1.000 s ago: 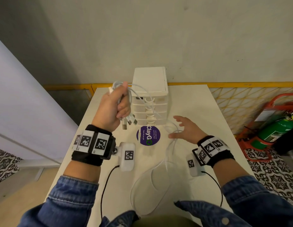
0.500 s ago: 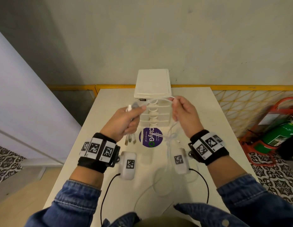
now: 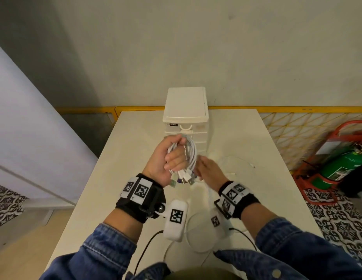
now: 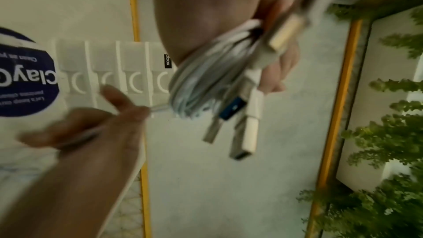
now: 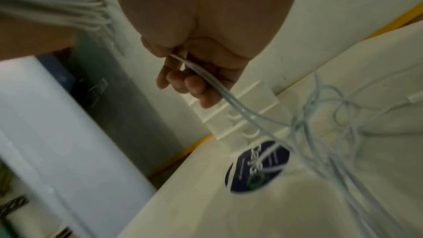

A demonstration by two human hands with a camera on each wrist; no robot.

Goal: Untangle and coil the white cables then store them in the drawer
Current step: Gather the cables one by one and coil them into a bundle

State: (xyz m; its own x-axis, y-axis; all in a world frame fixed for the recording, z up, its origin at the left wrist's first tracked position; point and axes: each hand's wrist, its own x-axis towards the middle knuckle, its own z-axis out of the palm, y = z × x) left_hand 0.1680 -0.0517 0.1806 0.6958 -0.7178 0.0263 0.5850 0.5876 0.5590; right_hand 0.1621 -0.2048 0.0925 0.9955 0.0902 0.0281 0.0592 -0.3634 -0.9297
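Over the white table point(image 3: 135, 150), your left hand point(image 3: 164, 164) grips the coiled white cables point(image 3: 189, 152), plugs hanging toward you. Your right hand point(image 3: 209, 170), just right of the coil, pinches loose strands point(image 5: 228, 99) trailing down-right to the tabletop tangle; the drawer unit point(image 3: 185, 120) stands shut just beyond.

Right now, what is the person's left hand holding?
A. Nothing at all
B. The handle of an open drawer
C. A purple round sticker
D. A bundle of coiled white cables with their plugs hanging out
D: the left hand grips the coiled white cables above the table, and the plugs stick out of the bundle.
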